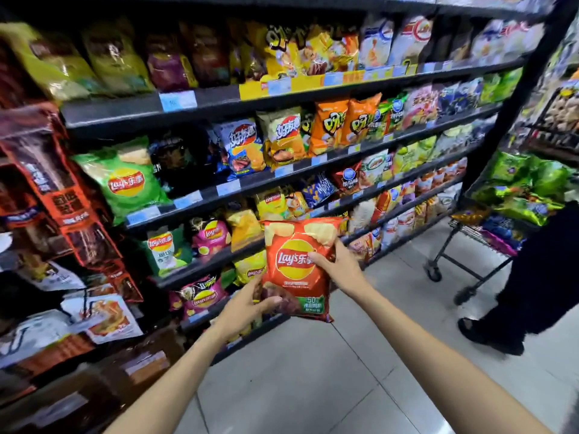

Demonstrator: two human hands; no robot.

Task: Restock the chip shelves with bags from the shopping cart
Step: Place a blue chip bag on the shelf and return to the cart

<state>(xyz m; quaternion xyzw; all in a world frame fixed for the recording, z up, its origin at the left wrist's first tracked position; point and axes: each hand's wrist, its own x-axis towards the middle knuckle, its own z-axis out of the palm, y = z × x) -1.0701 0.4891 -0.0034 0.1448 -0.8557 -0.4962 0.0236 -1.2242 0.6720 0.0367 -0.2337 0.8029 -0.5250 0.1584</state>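
The left hand (247, 303) grips the lower left corner of an orange chip bag (297, 267), thumb across its front. The right hand (336, 266) clasps the bag's right edge, fingers curled onto the printed face. The bag hangs upright between them, out over the floor (360, 355), just in front of the lower chip shelves (200, 264), which are crowded with packets. Off to the right stands the shopping cart (488, 227), heaped with green bags, beside a person in black (539, 277).
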